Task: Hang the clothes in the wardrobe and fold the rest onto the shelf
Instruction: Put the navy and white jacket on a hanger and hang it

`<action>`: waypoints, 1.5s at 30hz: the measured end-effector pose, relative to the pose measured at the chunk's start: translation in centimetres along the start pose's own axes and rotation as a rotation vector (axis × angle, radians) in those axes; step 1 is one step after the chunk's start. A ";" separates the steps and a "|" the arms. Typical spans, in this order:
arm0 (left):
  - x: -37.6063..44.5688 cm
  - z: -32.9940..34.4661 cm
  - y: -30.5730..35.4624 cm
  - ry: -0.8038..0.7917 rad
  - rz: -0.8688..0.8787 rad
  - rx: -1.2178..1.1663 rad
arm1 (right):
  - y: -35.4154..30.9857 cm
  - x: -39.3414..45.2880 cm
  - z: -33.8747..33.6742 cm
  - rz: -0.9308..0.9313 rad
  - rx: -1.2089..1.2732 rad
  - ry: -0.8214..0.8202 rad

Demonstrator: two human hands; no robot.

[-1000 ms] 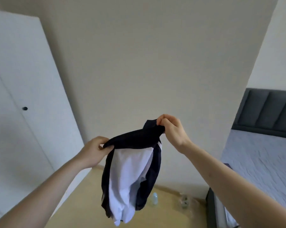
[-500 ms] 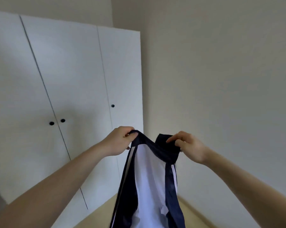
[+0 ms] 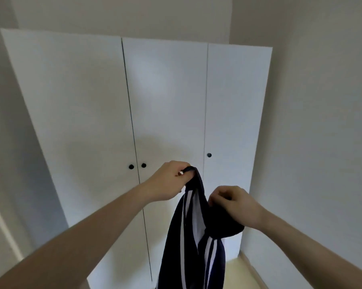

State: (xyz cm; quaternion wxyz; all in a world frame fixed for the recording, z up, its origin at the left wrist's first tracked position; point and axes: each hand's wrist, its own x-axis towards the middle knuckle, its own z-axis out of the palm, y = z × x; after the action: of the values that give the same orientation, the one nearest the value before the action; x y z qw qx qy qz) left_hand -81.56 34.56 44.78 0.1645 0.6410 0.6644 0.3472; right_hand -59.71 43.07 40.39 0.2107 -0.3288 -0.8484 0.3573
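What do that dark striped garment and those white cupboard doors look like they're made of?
The garment, held by the left hand and right hand, looks like smooth, slightly shiny synthetic sportswear cloth: it drapes limply, with crisp white stripes on navy. The wardrobe doors look like matt white laminated or painted board, flat, with soft glare and no visible grain; the core cannot be told.

Soft, dim, even light; faint shadow on the wardrobe doors [image 3: 165, 122]; wide-angle bending at edges.
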 end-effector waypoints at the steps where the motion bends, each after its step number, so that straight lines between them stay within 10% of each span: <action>1: 0.6 -0.7 -1.0 0.027 -0.027 -0.007 | -0.5 1.3 0.4 0.013 0.041 -0.031; 7: 6.5 -5.0 -5.7 0.110 -0.083 -0.051 | -2.0 9.6 4.3 -0.068 -0.161 -0.199; 19: 15.5 -12.9 -22.3 -0.231 -0.266 0.061 | -2.4 24.4 7.2 0.080 -0.060 0.305; 25: 17.6 -13.8 -31.7 -0.124 -0.332 0.645 | -2.4 26.0 9.0 0.106 -0.038 0.315; 45: 18.7 -6.4 -37.8 0.060 -0.501 0.657 | 0.2 24.8 8.4 0.186 -0.146 0.249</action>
State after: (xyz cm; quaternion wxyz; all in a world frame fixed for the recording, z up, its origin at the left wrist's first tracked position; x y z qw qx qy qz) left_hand -116.04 53.44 28.11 0.0111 0.4675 0.8799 0.0847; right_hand -81.80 56.79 37.76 0.2558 -0.4621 -0.8054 0.2692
